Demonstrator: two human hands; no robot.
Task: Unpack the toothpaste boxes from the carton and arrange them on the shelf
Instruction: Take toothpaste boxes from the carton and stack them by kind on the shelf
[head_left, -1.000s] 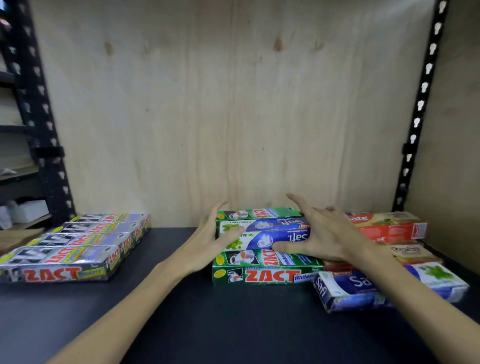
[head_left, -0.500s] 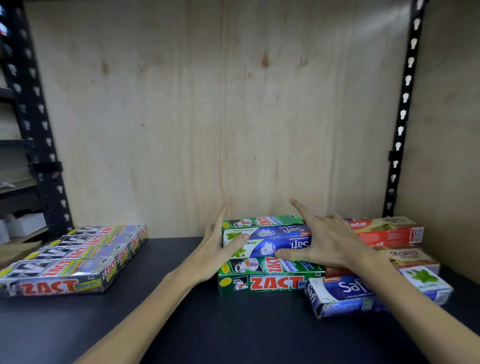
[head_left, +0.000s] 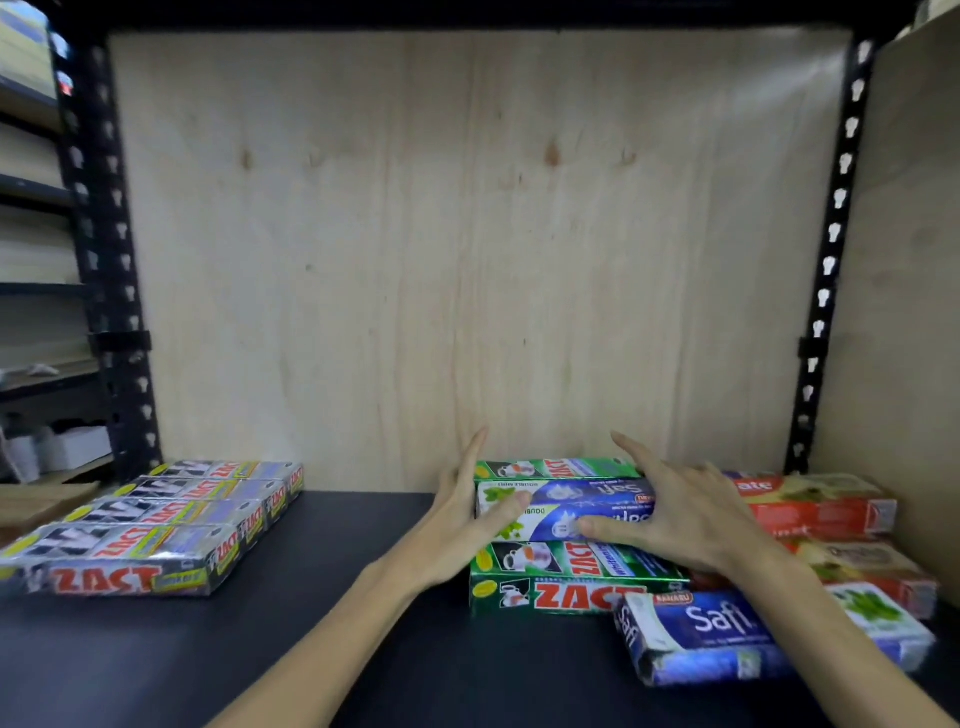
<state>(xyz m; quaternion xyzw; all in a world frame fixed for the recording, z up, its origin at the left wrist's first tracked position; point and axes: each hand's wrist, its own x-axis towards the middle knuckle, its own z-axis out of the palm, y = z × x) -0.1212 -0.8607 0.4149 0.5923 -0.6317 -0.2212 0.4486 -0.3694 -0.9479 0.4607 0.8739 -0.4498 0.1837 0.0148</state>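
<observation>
A blue Saft toothpaste box (head_left: 566, 506) lies on top of green Zact boxes (head_left: 561, 592) in the middle of the dark shelf (head_left: 311, 649). My left hand (head_left: 457, 525) presses against its left end with straight fingers, thumb on its top. My right hand (head_left: 680, 514) lies flat over its right part, fingers spread and thumb along its front edge. Another Saft box (head_left: 701, 631) lies tilted in front, under my right forearm. Red boxes (head_left: 821, 512) are stacked at the right.
A row of silver Zact boxes (head_left: 150, 535) lies at the shelf's left. The plywood back panel (head_left: 467, 260) and right side wall (head_left: 914, 312) close the bay. Black slotted uprights (head_left: 109, 260) stand at both sides. The carton is out of view.
The view has tilted up and drawn back slightly, showing the shelf's top. Both hands stay on the blue Saft box in nearly the same pose.
</observation>
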